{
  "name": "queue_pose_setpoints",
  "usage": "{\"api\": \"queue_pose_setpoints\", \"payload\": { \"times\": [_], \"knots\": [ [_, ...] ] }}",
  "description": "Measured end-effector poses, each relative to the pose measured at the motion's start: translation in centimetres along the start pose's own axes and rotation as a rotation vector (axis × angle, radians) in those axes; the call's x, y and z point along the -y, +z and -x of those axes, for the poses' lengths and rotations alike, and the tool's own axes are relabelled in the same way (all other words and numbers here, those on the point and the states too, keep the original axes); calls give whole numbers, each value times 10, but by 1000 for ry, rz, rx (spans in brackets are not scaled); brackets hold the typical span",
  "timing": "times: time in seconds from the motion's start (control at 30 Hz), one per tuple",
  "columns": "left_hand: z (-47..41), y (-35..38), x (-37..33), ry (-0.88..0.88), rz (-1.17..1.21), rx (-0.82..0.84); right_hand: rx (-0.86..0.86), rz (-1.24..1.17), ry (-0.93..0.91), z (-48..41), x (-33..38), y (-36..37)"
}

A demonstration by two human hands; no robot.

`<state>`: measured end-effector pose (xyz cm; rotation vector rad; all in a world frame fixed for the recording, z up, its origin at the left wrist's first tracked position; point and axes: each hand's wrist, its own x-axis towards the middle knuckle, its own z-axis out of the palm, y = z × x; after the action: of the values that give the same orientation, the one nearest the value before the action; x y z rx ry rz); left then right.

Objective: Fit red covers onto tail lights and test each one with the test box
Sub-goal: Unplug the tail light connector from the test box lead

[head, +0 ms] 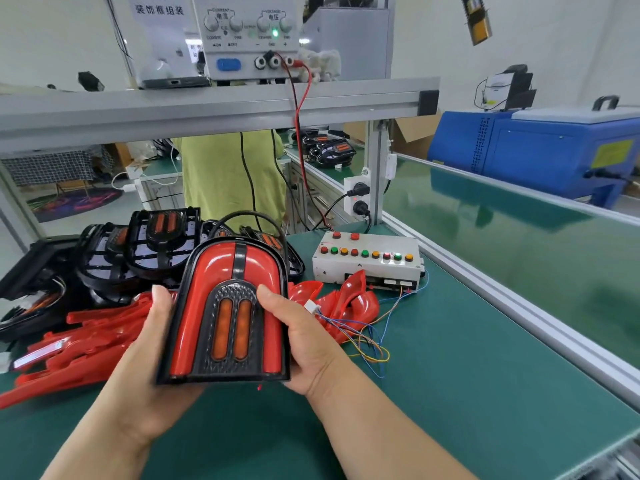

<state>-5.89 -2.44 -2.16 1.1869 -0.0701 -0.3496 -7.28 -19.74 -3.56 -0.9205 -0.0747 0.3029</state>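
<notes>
Either side of the tail light [207,271], the left hand [152,336] and right hand [299,341] are bare, forearms [363,420] unsleeved, thumbnails [160,293] cut short.

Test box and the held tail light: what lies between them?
Head view: loose red covers, a white connector and thin coloured wires lie between test box and tail light.

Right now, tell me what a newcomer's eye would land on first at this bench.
The tail light with its glossy red cover stands out, held at centre between the left hand and right hand. Behind it to the right sits the white test box with coloured buttons, wires trailing onto the green table. To the left lies a heap of spare red covers, with bare black tail lights behind.
</notes>
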Motion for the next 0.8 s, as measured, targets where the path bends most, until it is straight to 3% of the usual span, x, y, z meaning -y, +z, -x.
{"api": "queue_pose_setpoints", "payload": {
  "times": [0.2,0.5,0.8],
  "knots": [
    [13,22,-10,20,87,152,-95,111,-51,10,29,9],
    [19,78,-7,27,149,163,-312,221,-246,50,59,0],
    [11,148,10,-47,119,327,-519,317,-436,111,99,-33]
  ]
}}
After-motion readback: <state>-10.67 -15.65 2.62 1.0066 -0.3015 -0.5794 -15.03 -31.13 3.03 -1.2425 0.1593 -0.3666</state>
